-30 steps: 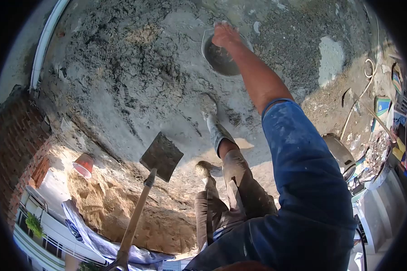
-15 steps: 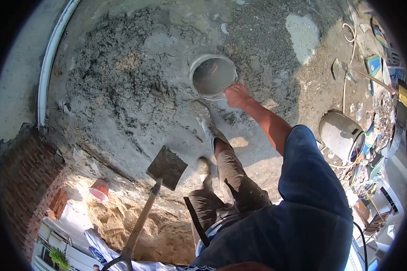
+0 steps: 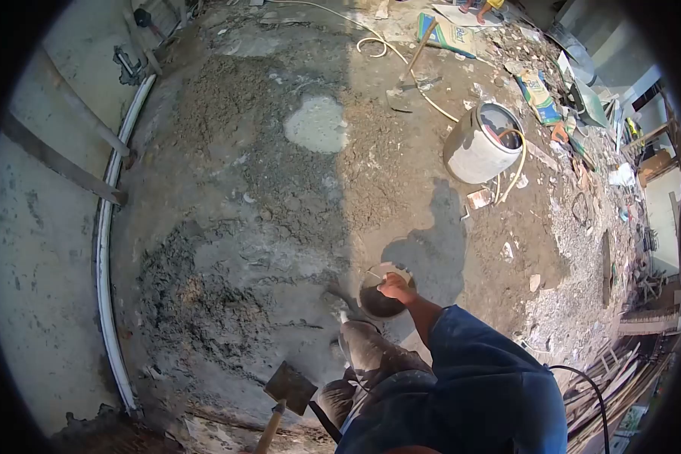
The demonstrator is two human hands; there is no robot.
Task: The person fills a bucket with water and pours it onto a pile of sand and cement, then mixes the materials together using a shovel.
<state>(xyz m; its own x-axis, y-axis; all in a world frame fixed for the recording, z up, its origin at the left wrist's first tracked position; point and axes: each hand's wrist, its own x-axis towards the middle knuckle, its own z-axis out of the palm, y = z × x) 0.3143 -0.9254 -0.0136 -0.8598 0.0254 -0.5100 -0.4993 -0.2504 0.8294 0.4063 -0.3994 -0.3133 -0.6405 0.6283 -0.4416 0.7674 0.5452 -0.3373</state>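
Observation:
My right hand (image 3: 396, 287) grips the top of a small round mortar bucket (image 3: 376, 303), which sits just in front of my boots (image 3: 359, 340) with dark wet mix inside. A blue sleeve covers that arm down to the elbow. A square-bladed shovel (image 3: 289, 386) stands blade-down on the grey mortar to the left of my legs, its wooden handle running out of the bottom edge. My left hand is out of sight.
A spread of wet grey mortar (image 3: 227, 250) covers the ground ahead, with a pale puddle (image 3: 318, 125) farther off. A white drum (image 3: 478, 144) with a hose stands at the upper right. Cement bags (image 3: 537, 91), rubble and planks (image 3: 605, 371) line the right side; a white pipe (image 3: 102, 250) edges the left.
The bucket, which rested farther out on the mortar with my right hand at its rim, is now close to my boots in that hand's grip. The view has swung up over more ground.

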